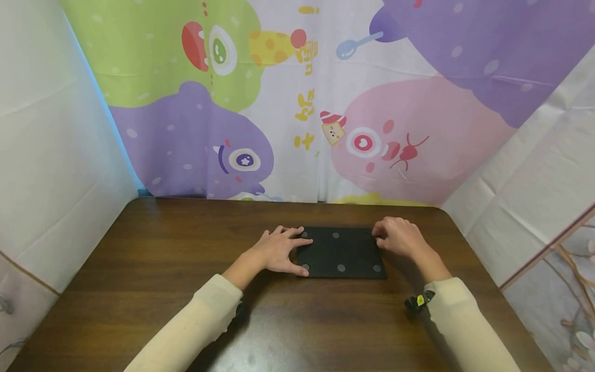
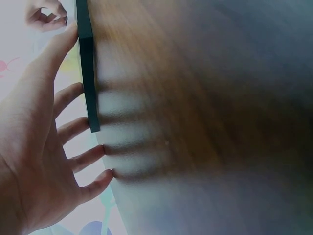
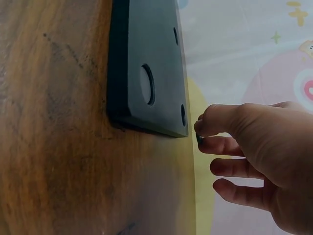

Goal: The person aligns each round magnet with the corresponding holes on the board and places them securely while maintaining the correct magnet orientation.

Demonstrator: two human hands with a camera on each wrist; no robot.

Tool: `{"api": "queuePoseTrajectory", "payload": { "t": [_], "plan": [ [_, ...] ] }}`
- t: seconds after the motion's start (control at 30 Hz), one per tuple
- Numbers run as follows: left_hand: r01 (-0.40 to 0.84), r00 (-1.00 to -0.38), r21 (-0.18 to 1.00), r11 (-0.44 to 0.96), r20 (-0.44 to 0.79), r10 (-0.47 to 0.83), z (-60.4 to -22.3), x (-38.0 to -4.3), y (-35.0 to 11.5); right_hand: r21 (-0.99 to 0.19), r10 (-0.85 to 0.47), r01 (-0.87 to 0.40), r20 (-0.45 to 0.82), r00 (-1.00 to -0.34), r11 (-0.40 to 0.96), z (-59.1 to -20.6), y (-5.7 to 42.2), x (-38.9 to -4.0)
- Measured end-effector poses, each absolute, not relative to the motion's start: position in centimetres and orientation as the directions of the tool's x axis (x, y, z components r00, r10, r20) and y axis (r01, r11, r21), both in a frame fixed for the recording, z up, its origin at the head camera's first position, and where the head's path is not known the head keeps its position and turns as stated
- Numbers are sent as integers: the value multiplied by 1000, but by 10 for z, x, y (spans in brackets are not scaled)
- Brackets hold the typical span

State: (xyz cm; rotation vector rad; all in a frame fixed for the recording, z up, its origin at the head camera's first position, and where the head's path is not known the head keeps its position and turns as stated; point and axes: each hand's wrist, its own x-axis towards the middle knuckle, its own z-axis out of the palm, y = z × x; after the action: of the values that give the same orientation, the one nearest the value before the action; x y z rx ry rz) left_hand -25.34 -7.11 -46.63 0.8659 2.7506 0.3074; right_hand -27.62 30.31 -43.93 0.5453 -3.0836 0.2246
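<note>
A flat black board (image 1: 341, 253) with several round grey spots lies on the brown table. My left hand (image 1: 280, 250) is spread over its left end, with the thumb by the lower left spot and straight fingertips at the left edge. At the upper right corner my right hand (image 1: 400, 235) pinches a tiny dark piece (image 3: 199, 139) between thumb and index finger; its kind cannot be told. The other fingers are loosely bent. In the right wrist view, the board's near corner shows a large round recess (image 3: 147, 84) and a darker round recess (image 3: 183, 115) beside the pinching fingertips.
The wooden table (image 1: 297, 320) extends around the board. Behind its far edge hangs a cloth printed with cartoon figures (image 1: 302, 103). White sheets stand at the left (image 1: 60, 129) and right (image 1: 525, 170). A dark wrist device (image 1: 420, 301) sits by the right sleeve.
</note>
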Motion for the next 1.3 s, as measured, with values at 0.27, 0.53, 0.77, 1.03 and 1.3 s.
{"api": "queuePoseTrajectory", "payload": {
  "t": [0.27,0.53,0.77,1.03,1.3],
  "plan": [
    [529,-795,279,802,-168,583,-467,-253,-72,-160,-334,-332,19,-943,930,-435,299,-277],
    [520,-796,290,803,-177,579,-465,-253,-72,-178,-325,-326,32,-945,929,-439,295,-281],
    [522,-794,289,803,-180,581,-466,-253,-72,-202,-318,-318,32,-948,927,-442,292,-283],
    [525,-790,296,798,-180,586,-467,-254,-71,-194,-323,-326,44,-945,925,-447,291,-284],
    [545,-781,324,773,-137,609,-492,-270,-76,-194,-333,-337,53,-941,921,-450,289,-284]
  ]
}}
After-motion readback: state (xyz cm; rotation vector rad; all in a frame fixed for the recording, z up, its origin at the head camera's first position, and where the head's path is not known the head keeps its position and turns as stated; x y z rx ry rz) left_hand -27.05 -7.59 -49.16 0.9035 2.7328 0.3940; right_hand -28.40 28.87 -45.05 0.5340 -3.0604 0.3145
